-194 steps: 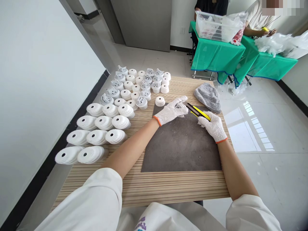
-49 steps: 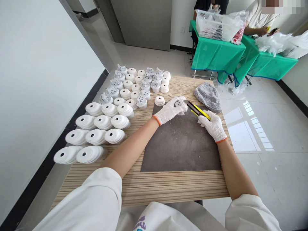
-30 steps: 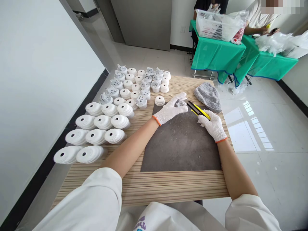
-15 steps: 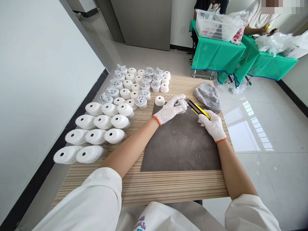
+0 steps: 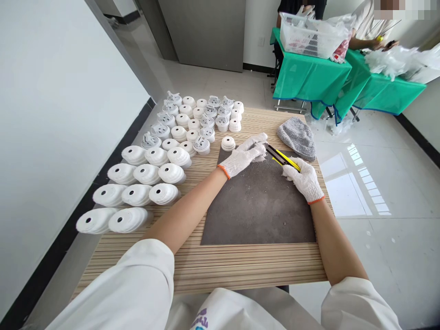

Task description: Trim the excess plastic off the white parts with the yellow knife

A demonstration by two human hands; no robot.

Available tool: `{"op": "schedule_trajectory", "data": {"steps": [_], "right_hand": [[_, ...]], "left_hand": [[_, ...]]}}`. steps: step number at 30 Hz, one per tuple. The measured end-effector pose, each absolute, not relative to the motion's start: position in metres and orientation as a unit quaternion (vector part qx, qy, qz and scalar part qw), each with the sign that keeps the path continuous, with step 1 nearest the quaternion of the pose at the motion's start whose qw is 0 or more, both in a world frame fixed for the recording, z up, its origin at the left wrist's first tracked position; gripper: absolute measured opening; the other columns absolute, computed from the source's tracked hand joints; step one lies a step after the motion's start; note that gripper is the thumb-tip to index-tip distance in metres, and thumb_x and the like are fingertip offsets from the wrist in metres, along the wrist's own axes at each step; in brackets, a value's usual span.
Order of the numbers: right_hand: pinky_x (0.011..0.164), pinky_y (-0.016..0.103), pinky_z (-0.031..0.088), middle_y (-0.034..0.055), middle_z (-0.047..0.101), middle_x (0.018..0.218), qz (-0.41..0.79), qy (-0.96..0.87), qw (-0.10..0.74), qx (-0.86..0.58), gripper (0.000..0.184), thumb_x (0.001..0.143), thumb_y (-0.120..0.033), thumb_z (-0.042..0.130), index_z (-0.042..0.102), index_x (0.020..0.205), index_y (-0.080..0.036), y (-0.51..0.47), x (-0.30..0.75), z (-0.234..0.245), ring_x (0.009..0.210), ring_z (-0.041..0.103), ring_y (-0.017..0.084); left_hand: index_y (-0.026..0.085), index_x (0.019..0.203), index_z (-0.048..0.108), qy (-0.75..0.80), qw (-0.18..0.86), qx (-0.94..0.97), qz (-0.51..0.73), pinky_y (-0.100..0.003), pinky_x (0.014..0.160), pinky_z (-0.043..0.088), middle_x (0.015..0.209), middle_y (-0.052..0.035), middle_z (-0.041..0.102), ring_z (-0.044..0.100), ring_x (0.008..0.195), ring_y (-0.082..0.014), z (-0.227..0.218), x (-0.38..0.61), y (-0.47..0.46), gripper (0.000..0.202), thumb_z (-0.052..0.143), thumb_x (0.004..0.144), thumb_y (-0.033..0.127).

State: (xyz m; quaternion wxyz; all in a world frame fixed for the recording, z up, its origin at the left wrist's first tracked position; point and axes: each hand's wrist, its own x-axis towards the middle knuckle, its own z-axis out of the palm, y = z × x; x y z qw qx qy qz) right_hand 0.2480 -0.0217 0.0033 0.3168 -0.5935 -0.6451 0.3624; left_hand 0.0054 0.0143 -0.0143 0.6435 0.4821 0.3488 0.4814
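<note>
Gloved left hand (image 5: pixel 242 156) closes narrowly around a small white moulded piece (image 5: pixel 258 149), mostly hidden by the fingers, while the right hand (image 5: pixel 304 180) grips a yellow utility knife (image 5: pixel 286 159), its black front end close to that piece. A steady hold, with the blade kept clear of the glove, would serve best. Pale shavings (image 5: pixel 247 188) lie across the dark mat (image 5: pixel 261 224). A lone white cap (image 5: pixel 228 144) stands just beyond the left hand, rows of white moulded parts (image 5: pixel 147 174) fill the surface (image 5: pixel 223 270) to the left, and a grey knitted cloth (image 5: pixel 297 139) lies at the far right.
</note>
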Motion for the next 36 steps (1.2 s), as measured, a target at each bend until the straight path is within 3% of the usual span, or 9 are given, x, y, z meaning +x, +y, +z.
{"op": "schedule_trajectory", "data": {"steps": [4, 8, 12, 19, 26, 31, 36], "right_hand": [[0.058, 0.025, 0.051, 0.0013, 0.074, 0.076, 0.357, -0.626, 0.325, -0.612, 0.037, 0.087, -0.047, 0.066, 0.071, 0.110, -0.019, -0.022, 0.247, 0.004, 0.060, 0.065, 0.015], [0.062, 0.025, 0.053, 0.0014, 0.074, 0.076, 0.373, -0.634, 0.328, -0.593, 0.037, 0.086, -0.047, 0.068, 0.072, 0.111, -0.019, -0.021, 0.248, 0.002, 0.063, 0.066, 0.015], [0.059, 0.025, 0.051, 0.0015, 0.073, 0.075, 0.357, -0.629, 0.328, -0.608, 0.038, 0.086, -0.048, 0.067, 0.072, 0.110, -0.019, -0.020, 0.249, 0.001, 0.060, 0.065, 0.015], [0.061, 0.026, 0.053, 0.0011, 0.073, 0.077, 0.353, -0.657, 0.316, -0.587, 0.036, 0.086, -0.045, 0.066, 0.073, 0.110, -0.019, -0.020, 0.251, 0.000, 0.062, 0.065, 0.015], [0.061, 0.027, 0.055, 0.0016, 0.073, 0.077, 0.366, -0.639, 0.341, -0.584, 0.038, 0.086, -0.048, 0.067, 0.072, 0.111, -0.019, -0.020, 0.253, -0.004, 0.062, 0.066, 0.015], [0.062, 0.028, 0.056, 0.0023, 0.073, 0.077, 0.365, -0.627, 0.344, -0.596, 0.040, 0.086, -0.049, 0.067, 0.071, 0.112, -0.019, -0.020, 0.252, -0.004, 0.063, 0.067, 0.016], [0.061, 0.026, 0.054, 0.0017, 0.073, 0.076, 0.366, -0.641, 0.333, -0.587, 0.037, 0.085, -0.048, 0.068, 0.072, 0.107, -0.020, -0.021, 0.250, -0.001, 0.063, 0.066, 0.016]], "left_hand": [[0.024, 0.142, 0.058, 0.364, 0.623, 0.501, 0.478, -0.037, 0.095, 0.056, 0.103, -0.0033, 0.063, 0.062, 0.095, -0.0155, -0.015, 0.004, 0.014, 0.058, 0.073, 0.088, 0.037], [0.027, 0.144, 0.057, 0.341, 0.606, 0.538, 0.477, -0.036, 0.095, 0.052, 0.099, -0.0014, 0.064, 0.060, 0.089, -0.0136, -0.020, 0.001, 0.015, 0.062, 0.075, 0.085, 0.035], [0.032, 0.144, 0.059, 0.363, 0.569, 0.571, 0.467, -0.036, 0.102, 0.049, 0.101, -0.0007, 0.067, 0.062, 0.100, -0.0163, -0.021, -0.001, 0.015, 0.068, 0.079, 0.079, 0.029], [0.026, 0.135, 0.064, 0.341, 0.657, 0.462, 0.489, -0.039, 0.101, 0.054, 0.104, -0.0019, 0.068, 0.066, 0.100, -0.0140, -0.014, 0.006, 0.015, 0.050, 0.072, 0.088, 0.038], [0.020, 0.131, 0.063, 0.371, 0.662, 0.447, 0.474, -0.041, 0.101, 0.056, 0.102, -0.0034, 0.069, 0.068, 0.105, -0.0177, -0.007, 0.006, 0.013, 0.050, 0.077, 0.085, 0.031], [0.022, 0.133, 0.065, 0.357, 0.663, 0.453, 0.478, -0.039, 0.098, 0.056, 0.102, -0.0029, 0.069, 0.065, 0.098, -0.0156, -0.014, 0.005, 0.016, 0.058, 0.083, 0.079, 0.031], [0.027, 0.141, 0.062, 0.325, 0.659, 0.469, 0.489, -0.032, 0.088, 0.054, 0.089, 0.0020, 0.064, 0.060, 0.081, -0.0097, -0.014, 0.004, 0.013, 0.071, 0.085, 0.074, 0.025]]}}
